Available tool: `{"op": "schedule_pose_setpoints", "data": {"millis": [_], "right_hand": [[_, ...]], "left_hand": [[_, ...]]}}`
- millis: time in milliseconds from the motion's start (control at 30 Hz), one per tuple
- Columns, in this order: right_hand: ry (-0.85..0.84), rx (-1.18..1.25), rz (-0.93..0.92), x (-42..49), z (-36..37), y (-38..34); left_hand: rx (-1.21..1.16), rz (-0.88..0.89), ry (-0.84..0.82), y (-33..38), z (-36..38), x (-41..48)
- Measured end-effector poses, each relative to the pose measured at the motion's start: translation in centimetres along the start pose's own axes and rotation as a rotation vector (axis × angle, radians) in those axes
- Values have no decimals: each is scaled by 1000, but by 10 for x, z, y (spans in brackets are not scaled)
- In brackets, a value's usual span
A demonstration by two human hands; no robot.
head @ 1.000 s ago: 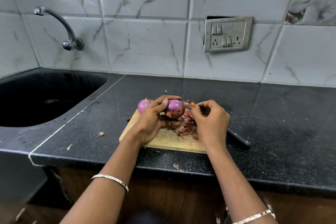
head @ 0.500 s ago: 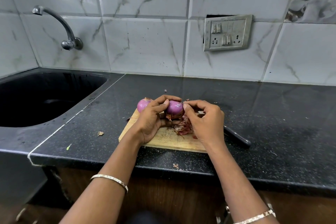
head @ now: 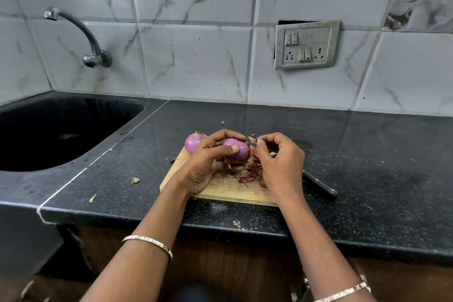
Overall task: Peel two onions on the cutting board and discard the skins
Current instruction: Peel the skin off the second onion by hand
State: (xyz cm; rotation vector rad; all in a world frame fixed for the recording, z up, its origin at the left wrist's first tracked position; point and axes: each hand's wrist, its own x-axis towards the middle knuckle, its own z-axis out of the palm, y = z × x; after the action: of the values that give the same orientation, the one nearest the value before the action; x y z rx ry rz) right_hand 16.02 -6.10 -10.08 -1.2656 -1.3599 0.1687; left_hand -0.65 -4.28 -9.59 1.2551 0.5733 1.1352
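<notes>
Item in hand: a glossy purple onion [head: 235, 151], held above the pale wooden cutting board [head: 220, 190]. The left hand [head: 208, 167] grips it, fingers curled over the top and thumb pressed across the near face. Most of its surface shows bare and shiny. A fringe of dry brown skin hangs from the underside.

The right hand [head: 280, 164] is at the onion's right end, fingers curled and their tips bunched together. Whether they have hold of a scrap of skin cannot be told.

A second purple onion [head: 193, 143] sits at the board's far left corner, just beside the left hand. It appears largely peeled, with a brownish tuft on top.

A heap of reddish-brown skins [head: 250, 173] lies on the board between the hands. A black-handled knife [head: 318, 186] lies partly behind the right hand, handle out on the black speckled surface [head: 380, 154].

Assessment: peeling is nearly complete, with the remnants on the held onion outstanding. Discarding has not begun, and stray flakes lie on the surface. The black sink [head: 61, 130] is to the left.
</notes>
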Motion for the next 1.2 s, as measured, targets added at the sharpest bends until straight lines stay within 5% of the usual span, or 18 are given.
{"op": "schedule_pose_setpoints", "data": {"millis": [167, 500, 1000, 1200], "right_hand": [[36, -15, 58, 0, -4, -2], [-201, 185, 5, -3, -4, -9], [-78, -10, 16, 0, -1, -1], [-97, 110, -33, -3, -6, -10]], "left_hand": [[-14, 1, 19, 1, 1, 1], [-72, -49, 147, -1, 3, 4], [0, -47, 141, 1, 4, 2], [-26, -61, 213, 2, 4, 2]]}}
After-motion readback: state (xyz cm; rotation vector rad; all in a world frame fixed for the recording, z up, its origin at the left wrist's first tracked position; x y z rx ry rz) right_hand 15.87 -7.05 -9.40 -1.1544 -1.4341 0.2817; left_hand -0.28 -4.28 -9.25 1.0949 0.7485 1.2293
